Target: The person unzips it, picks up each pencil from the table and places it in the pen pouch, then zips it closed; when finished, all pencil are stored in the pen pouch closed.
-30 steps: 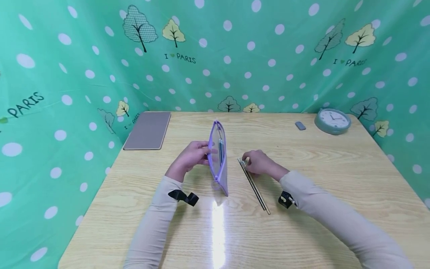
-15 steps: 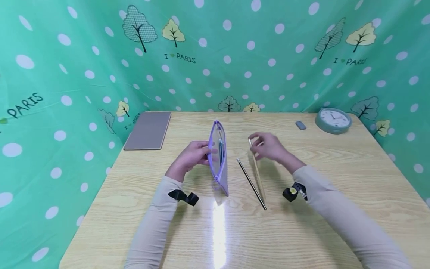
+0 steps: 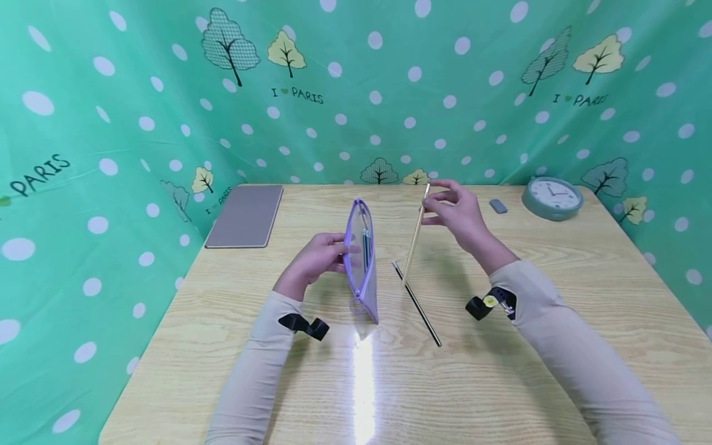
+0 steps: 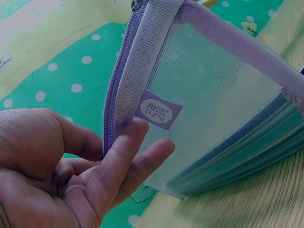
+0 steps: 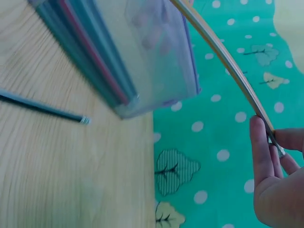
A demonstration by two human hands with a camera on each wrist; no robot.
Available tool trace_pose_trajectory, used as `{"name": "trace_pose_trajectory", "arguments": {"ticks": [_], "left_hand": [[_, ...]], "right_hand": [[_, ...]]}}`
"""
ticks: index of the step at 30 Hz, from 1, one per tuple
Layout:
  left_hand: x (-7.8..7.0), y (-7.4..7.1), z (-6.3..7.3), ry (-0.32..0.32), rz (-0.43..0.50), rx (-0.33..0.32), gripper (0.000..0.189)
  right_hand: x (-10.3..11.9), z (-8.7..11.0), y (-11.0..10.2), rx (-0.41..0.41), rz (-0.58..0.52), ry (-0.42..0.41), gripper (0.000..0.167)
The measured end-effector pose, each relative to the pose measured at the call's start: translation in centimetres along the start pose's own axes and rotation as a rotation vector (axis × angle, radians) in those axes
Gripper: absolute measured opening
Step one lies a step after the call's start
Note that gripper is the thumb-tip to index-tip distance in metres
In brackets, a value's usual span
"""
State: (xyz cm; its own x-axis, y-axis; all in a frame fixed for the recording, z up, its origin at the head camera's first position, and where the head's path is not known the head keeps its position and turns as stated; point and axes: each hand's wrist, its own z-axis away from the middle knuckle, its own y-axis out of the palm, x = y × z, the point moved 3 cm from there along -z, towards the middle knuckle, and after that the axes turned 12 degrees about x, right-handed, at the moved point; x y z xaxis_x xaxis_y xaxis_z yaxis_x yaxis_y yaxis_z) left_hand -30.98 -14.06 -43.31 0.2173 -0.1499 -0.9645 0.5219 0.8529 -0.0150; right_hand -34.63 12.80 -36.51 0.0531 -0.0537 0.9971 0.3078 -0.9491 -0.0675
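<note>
My left hand [image 3: 319, 256] pinches the edge of a purple-trimmed mesh pencil case [image 4: 213, 95], which stands on the table with its zip side gaping upward. Several pencils [image 5: 95, 57] lie inside, visible through the mesh in both wrist views. To the right of the case, my right hand [image 3: 458, 213] holds a gold-coloured pencil [image 3: 415, 240] by its upper end, between thumb and fingers. That pencil slants down toward the table, its lower tip near a dark pencil [image 3: 419, 309] lying flat between the case and my right forearm.
A grey-brown notebook [image 3: 245, 216] lies at the back left of the wooden table [image 3: 222, 346]. Toward the back right are a small grey eraser-like block [image 3: 497, 206] and a round teal clock [image 3: 552, 198]. A green dotted cloth [image 3: 389, 80] hangs behind.
My right hand has picked up the gold pencil from beside the dark one and raised it away toward the back, tilting it upright. The left hand and the case have stayed put.
</note>
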Motion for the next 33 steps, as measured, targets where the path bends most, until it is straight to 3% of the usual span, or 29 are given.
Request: {"name": "trace_pose_trajectory", "arguments": {"ticks": [6, 13, 26, 33], "left_hand": [[0.1, -0.1, 0.0, -0.003, 0.006, -0.015, 0.042], [0.2, -0.1, 0.1, 0.004, 0.009, -0.009, 0.042], [0.2, 0.0, -0.2, 0.001, 0.004, -0.007, 0.045], [0.1, 0.0, -0.2, 0.007, 0.002, -0.01, 0.041]], "right_hand": [[0.9, -1.0, 2.0, -0.072, -0.112, -0.089, 0.048], [1.9, -1.4, 4.6, -0.073, -0.14, -0.178, 0.047], [0.7, -0.9, 7.0, -0.017, -0.094, -0.152, 0.046], [0.3, -0.6, 7.3, 0.005, -0.049, -0.152, 0.045]]}}
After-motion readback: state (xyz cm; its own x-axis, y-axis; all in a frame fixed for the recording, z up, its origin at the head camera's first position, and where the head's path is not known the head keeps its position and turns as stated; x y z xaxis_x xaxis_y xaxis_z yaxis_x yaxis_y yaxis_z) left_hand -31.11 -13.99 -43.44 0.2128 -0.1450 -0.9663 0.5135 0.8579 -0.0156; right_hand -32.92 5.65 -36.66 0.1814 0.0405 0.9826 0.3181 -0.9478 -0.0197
